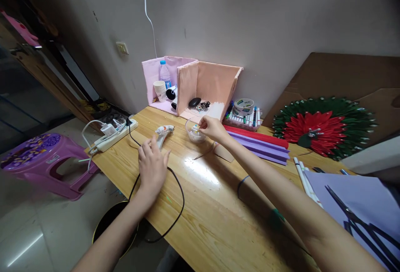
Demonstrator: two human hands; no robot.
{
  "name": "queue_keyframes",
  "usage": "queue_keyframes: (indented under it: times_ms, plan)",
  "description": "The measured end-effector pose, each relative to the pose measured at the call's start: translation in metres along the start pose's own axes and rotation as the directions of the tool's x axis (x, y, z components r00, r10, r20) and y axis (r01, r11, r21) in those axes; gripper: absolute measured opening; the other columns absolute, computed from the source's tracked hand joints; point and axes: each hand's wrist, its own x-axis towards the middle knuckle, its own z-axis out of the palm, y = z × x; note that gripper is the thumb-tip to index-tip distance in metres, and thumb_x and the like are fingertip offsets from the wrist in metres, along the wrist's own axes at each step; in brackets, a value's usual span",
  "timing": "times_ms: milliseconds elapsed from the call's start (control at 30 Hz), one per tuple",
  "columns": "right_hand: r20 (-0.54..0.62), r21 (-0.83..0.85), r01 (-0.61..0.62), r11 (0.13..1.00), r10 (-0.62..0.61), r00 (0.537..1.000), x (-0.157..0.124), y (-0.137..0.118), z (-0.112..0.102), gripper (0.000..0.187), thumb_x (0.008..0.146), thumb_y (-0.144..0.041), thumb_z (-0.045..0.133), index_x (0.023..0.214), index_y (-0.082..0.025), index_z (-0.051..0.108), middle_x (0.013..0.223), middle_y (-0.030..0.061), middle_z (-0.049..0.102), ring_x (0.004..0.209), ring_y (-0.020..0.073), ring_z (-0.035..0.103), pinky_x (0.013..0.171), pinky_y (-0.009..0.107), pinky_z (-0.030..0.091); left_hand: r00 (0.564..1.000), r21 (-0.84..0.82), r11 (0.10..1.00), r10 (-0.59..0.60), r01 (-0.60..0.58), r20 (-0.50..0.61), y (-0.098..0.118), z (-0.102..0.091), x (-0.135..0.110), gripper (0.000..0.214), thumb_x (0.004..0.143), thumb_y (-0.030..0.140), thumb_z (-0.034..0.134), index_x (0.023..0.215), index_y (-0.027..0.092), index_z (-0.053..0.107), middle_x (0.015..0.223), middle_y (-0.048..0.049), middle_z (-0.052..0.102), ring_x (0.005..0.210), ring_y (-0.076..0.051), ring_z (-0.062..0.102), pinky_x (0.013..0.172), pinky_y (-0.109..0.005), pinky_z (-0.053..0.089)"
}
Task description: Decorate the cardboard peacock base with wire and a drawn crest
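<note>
My right hand [214,128] reaches over the rim of a small clear bowl [197,137], thumb and fingertips pinched together. Small pale bits lie in the bowl; what the fingertips hold, if anything, is too small to name. A white hot glue gun [164,130] rests on the wooden table [200,222]. Just in front of its handle is my left hand [152,165], palm down, fingers stretched out and thumb apart. Whether its fingertips touch the handle I cannot tell. A black cord [182,199] loops on the table beside this hand.
A white power strip [117,135] lies along the left edge. Behind stand pink cardboard partitions [218,78]. To the right are a basket of markers [243,120], folded purple paper [259,147], black scissors [353,218] and a red-green paper fan [318,130]. A bin [109,222] stands below.
</note>
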Motion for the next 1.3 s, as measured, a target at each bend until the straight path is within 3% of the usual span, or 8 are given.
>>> queue_keyframes:
  times_ms: [67,133,233,367,500,733,967,1300]
  plan:
    - [0.007,-0.008,0.021,1.0,-0.021,1.0,-0.001,0.001,-0.002,0.019,0.064,-0.002,0.058,0.077,-0.016,0.056,0.074,0.0017,0.068,0.068,0.0131,0.063,0.06,0.02,0.044,0.98,-0.111,0.974,0.197,-0.198,-0.024,0.025,-0.02,0.002,0.04,0.088,0.034,0.046,0.122,0.013,0.05,0.109,-0.0142,0.054,0.1,-0.025,0.047,0.089,-0.038,0.04]
    - [0.017,-0.024,0.052,0.998,-0.052,0.999,-0.001,0.001,-0.005,0.018,0.064,-0.003,0.058,0.075,-0.017,0.056,0.073,0.0009,0.067,0.068,0.0127,0.062,0.061,0.02,0.043,0.949,-0.185,0.932,0.317,-0.313,-0.012,0.048,-0.026,0.016,0.03,0.09,0.03,0.042,0.111,0.016,0.058,0.101,-0.0103,0.057,0.094,-0.022,0.048,0.085,-0.034,0.041]
    - [0.028,-0.063,0.095,0.993,-0.094,0.995,-0.002,0.001,-0.009,0.013,0.065,-0.006,0.06,0.07,-0.017,0.056,0.07,0.0,0.065,0.068,0.0132,0.061,0.063,0.02,0.042,0.909,-0.171,0.909,0.402,-0.381,0.113,0.074,-0.01,0.051,0.024,0.089,0.026,0.043,0.099,0.017,0.063,0.096,-0.0086,0.059,0.09,-0.022,0.049,0.076,-0.032,0.042]
    - [0.021,-0.118,0.119,0.986,-0.117,0.993,-0.004,0.001,-0.013,0.008,0.067,-0.011,0.061,0.068,-0.018,0.056,0.069,0.0008,0.063,0.068,0.0147,0.059,0.062,0.022,0.04,0.865,-0.165,0.903,0.427,-0.396,0.264,0.092,0.024,0.085,0.022,0.086,0.02,0.046,0.09,0.016,0.068,0.093,-0.009,0.062,0.093,-0.022,0.052,0.074,-0.031,0.042]
    - [0.008,-0.155,0.119,0.981,-0.12,0.993,-0.006,0.003,-0.014,0.009,0.068,-0.01,0.059,0.069,-0.018,0.056,0.072,0.0019,0.063,0.071,0.016,0.058,0.062,0.022,0.038,0.84,-0.17,0.893,0.451,-0.418,0.302,0.097,0.038,0.093,0.023,0.083,0.019,0.047,0.086,0.017,0.07,0.089,-0.0094,0.063,0.088,-0.022,0.055,0.071,-0.031,0.042]
    - [-0.004,-0.185,0.136,0.973,-0.139,0.99,-0.009,0.007,-0.013,0.006,0.071,-0.012,0.058,0.071,-0.018,0.057,0.074,0.0022,0.063,0.072,0.0162,0.056,0.06,0.022,0.035,0.829,-0.172,0.874,0.486,-0.455,0.275,0.095,0.045,0.098,0.021,0.081,0.02,0.05,0.085,0.016,0.07,0.087,-0.0097,0.064,0.089,-0.024,0.057,0.074,-0.032,0.044]
    - [0.021,-0.207,0.18,0.962,-0.18,0.983,-0.011,0.005,-0.013,0.009,0.07,-0.009,0.059,0.069,-0.018,0.059,0.074,0.0028,0.063,0.071,0.0158,0.055,0.059,0.022,0.035,0.796,-0.161,0.866,0.499,-0.473,0.344,0.099,0.044,0.104,0.022,0.079,0.018,0.05,0.09,0.016,0.07,0.092,-0.0123,0.063,0.095,-0.026,0.057,0.08,-0.034,0.045]
    - [0.021,-0.192,0.188,0.963,-0.187,0.982,-0.009,0.007,-0.011,0.013,0.07,-0.007,0.059,0.07,-0.02,0.062,0.076,0.0022,0.064,0.075,0.0161,0.055,0.061,0.022,0.036,0.803,-0.2,0.917,0.4,-0.346,0.442,0.099,0.048,0.104,0.025,0.077,0.027,0.053,0.09,0.016,0.07,0.092,-0.0121,0.065,0.092,-0.025,0.061,0.08,-0.032,0.046]
